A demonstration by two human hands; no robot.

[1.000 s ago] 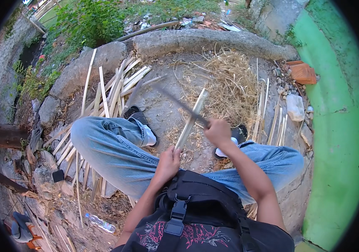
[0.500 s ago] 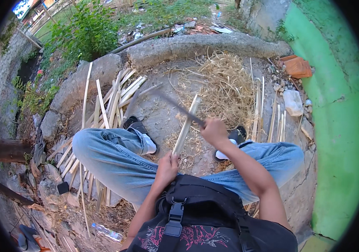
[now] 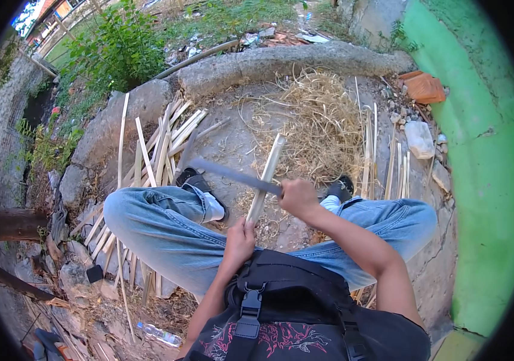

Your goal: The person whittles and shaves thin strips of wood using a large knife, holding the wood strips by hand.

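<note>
My left hand (image 3: 240, 242) is closed around the near end of a pale split bamboo strip (image 3: 272, 157), which slants up and away between my knees. In my right hand (image 3: 298, 198) is a machete (image 3: 230, 172), its handle hidden by my fingers. The long grey blade points left and lies across the strip at about its middle. Its far end is slightly blurred. Both of my feet, in dark sandals, rest on either side of the strip.
Curly shavings (image 3: 323, 126) are heaped beyond my right foot. Cut strips (image 3: 164, 147) pile up at my left, with several more (image 3: 368, 150) at right. A low stone kerb (image 3: 293, 63) runs behind; a green wall (image 3: 473, 180) stands right. A plastic bottle (image 3: 159, 334) lies near left.
My right hand has drawn the machete nearer and a little left, so the blade crosses the strip lower down. My left hand keeps its hold in about the same place.
</note>
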